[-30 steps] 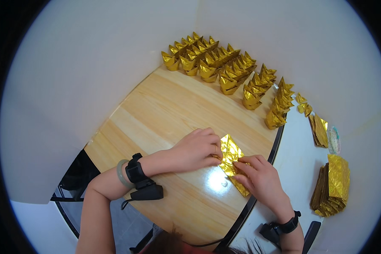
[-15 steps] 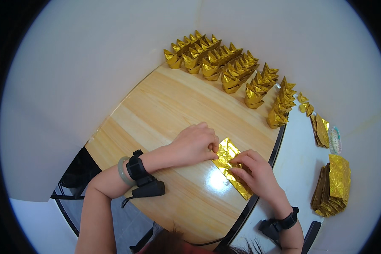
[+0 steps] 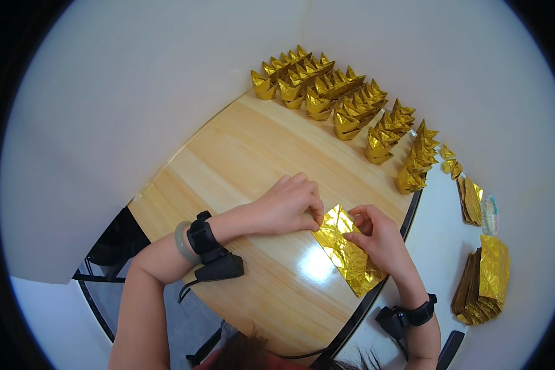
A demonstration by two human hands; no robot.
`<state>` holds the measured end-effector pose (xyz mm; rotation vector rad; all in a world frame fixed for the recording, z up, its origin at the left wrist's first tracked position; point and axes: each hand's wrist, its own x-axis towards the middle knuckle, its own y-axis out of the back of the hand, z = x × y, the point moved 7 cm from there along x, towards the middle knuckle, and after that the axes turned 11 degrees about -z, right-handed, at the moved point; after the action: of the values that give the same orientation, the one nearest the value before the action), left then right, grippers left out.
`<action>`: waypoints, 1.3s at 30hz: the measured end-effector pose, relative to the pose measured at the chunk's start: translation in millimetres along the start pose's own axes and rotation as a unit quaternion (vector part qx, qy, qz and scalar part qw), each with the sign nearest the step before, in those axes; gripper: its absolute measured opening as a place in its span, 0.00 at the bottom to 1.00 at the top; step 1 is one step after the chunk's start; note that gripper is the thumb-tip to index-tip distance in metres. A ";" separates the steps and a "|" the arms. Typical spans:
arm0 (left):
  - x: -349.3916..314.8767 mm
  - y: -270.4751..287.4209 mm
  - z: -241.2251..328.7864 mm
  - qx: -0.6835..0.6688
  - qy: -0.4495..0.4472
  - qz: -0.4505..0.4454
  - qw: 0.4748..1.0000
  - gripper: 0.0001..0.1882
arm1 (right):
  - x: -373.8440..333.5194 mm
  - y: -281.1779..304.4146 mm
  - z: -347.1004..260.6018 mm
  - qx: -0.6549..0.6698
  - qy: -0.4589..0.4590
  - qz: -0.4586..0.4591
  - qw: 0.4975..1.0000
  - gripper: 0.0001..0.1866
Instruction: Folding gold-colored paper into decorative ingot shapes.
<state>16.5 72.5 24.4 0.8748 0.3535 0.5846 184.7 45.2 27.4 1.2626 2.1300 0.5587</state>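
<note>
A shiny gold foil paper sheet (image 3: 349,253) lies at a slant on the wooden table, creased, with its lower corner near the table's dark edge. My left hand (image 3: 293,205) is closed in a pinch at the sheet's upper left edge. On the other side, my right hand (image 3: 379,237) grips the sheet's right edge, its thumb over the foil and its fingers curled. The underside of the paper is hidden.
Rows of folded gold paper ingots (image 3: 357,111) stand along the table's far side. On the white surface at right are small gold folded pieces (image 3: 450,165), a smaller gold paper stack (image 3: 470,200), a clear patterned item (image 3: 489,214) and a thick gold paper stack (image 3: 492,271).
The gold sheet now shows wider, its right side spread outward. My right hand has moved from the sheet's middle to its right edge; my left stays at the left edge. The view has shifted slightly.
</note>
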 end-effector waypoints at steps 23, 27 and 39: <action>-1.1 -4.2 -2.8 -0.080 -0.116 -0.091 0.986 0.07 | -18.3 -11.2 -29.6 -0.166 0.284 0.029 0.944 0.11; 0.8 -5.4 -0.6 -0.086 -0.110 -0.094 0.986 0.06 | -21.1 -15.7 -33.3 -0.233 0.309 0.022 0.922 0.13; 2.0 -12.1 11.9 -0.073 -0.178 -0.084 0.978 0.10 | -45.0 -15.6 -18.5 -0.339 0.280 -0.039 0.897 0.22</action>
<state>28.2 60.3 21.8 0.7816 0.0561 0.2856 179.1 -2.8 43.8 0.6544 2.0812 1.6174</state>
